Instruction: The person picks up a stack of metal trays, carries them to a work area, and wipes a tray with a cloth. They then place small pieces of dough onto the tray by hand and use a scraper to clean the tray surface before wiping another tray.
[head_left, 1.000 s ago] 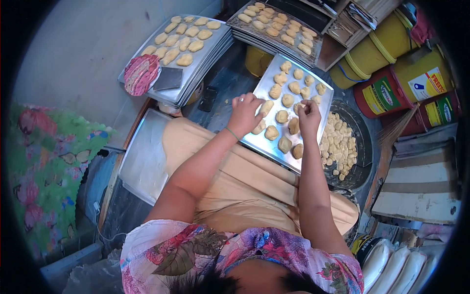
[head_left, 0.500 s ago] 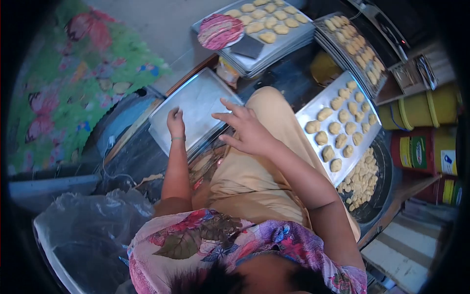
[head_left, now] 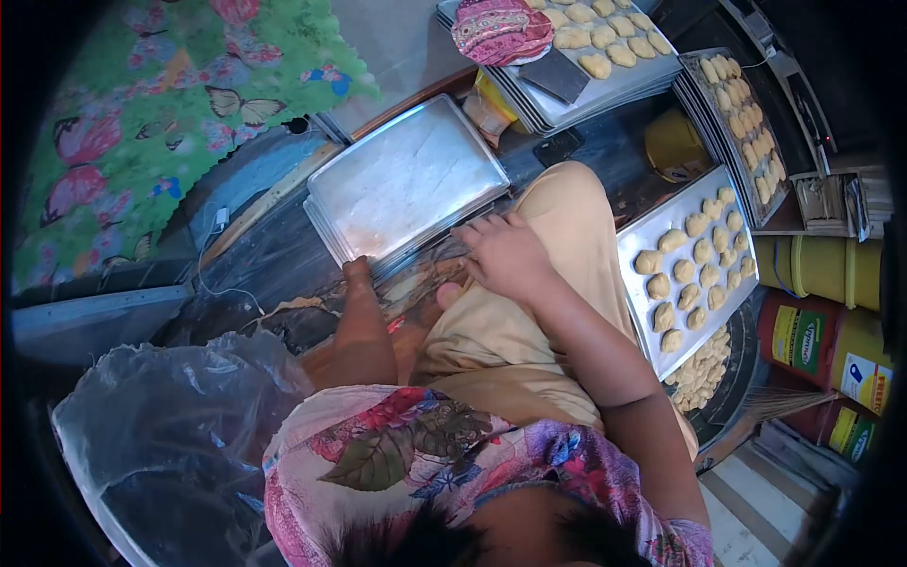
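A stack of bare metal trays (head_left: 406,175) lies ahead of me, tilted in view. My left hand (head_left: 357,268) is at the near edge of this stack, its fingers mostly hidden. Near the stack's right corner, beside my raised knee, my right hand (head_left: 505,250) is palm down with its fingers apart and nothing in them. To the right of my leg sits a tray (head_left: 642,250) with several rows of shaped dough pieces (head_left: 697,224). Under its lower end is a dark round pan (head_left: 746,364) holding many small dough lumps (head_left: 704,373).
Stacked trays of dough (head_left: 605,99) stand at the back, with a pink patterned cloth (head_left: 501,33) and a dark flat block (head_left: 556,76) on top. Another tray stack (head_left: 746,118) is further right. Yellow and red buckets (head_left: 803,335) line the right; a plastic bag (head_left: 170,435) is at lower left.
The view has shifted. My left hand has moved from over the empty tray to its near edge. My right hand has lowered beside my knee, from raised with spread fingers.
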`<act>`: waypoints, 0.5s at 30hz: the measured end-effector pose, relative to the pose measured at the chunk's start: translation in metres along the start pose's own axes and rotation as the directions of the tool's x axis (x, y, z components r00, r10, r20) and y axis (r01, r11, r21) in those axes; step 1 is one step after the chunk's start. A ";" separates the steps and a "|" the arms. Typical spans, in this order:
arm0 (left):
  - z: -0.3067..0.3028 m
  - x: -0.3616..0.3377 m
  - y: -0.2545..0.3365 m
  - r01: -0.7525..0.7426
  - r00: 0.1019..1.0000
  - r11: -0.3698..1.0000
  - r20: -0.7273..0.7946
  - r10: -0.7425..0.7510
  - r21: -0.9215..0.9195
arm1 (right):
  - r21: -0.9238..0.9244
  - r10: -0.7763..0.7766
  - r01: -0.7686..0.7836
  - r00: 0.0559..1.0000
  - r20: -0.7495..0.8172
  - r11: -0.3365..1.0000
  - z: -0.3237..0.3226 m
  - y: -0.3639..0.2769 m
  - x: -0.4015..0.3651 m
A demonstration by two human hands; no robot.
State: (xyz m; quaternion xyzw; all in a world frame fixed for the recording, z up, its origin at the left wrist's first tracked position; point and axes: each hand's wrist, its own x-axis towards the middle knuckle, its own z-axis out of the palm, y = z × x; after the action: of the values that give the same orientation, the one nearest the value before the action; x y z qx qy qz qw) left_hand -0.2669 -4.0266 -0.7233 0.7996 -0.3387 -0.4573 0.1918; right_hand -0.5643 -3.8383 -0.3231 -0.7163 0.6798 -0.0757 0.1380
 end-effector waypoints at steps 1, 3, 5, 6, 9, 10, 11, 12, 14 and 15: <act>0.000 0.001 0.000 -0.026 0.997 0.990 -0.066 0.035 0.137 | 0.004 0.002 -0.002 1.000 0.008 1.000 0.000 0.001 0.000; 0.005 0.001 0.002 -0.052 0.982 0.950 -0.157 0.105 0.309 | 0.013 0.006 -0.006 1.000 0.018 1.000 -0.002 0.003 0.002; 0.006 -0.022 0.019 -0.059 0.964 0.921 -0.217 0.152 0.385 | 0.024 0.008 -0.009 1.000 0.022 1.000 -0.002 0.003 0.004; 0.001 -0.029 0.024 -0.058 0.980 0.957 -0.167 0.109 0.283 | 0.029 0.014 -0.015 1.000 0.026 0.999 -0.002 0.003 0.003; -0.004 -0.034 0.031 0.027 0.999 0.999 -0.019 -0.027 0.046 | -0.008 0.019 -0.019 0.999 0.034 1.000 -0.001 0.005 0.003; -0.003 -0.031 0.034 0.086 0.996 0.996 0.013 -0.086 0.020 | 0.000 0.023 -0.023 0.999 0.032 1.000 -0.001 0.006 0.004; -0.004 -0.026 0.036 0.145 0.988 0.989 0.045 -0.144 -0.004 | 0.009 0.024 -0.024 0.999 0.030 1.000 -0.002 0.006 0.004; 0.014 0.010 0.006 0.144 0.974 0.950 0.208 -0.087 -0.277 | 0.017 0.025 -0.025 0.999 0.028 1.000 -0.002 0.006 0.005; 0.026 0.010 0.016 0.103 0.982 0.993 0.161 -0.094 -0.049 | 0.020 0.033 -0.033 0.999 0.034 0.999 -0.004 0.006 0.005; 0.036 0.007 0.020 0.083 0.986 0.994 0.137 -0.092 0.067 | 0.021 0.036 -0.037 0.999 0.036 0.999 -0.005 0.006 0.005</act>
State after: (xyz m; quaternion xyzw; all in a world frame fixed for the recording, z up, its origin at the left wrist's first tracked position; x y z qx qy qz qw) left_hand -0.3022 -4.0456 -0.7336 0.7852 -0.3296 -0.5096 0.1228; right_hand -0.5707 -3.8442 -0.3208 -0.7034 0.6894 -0.0675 0.1593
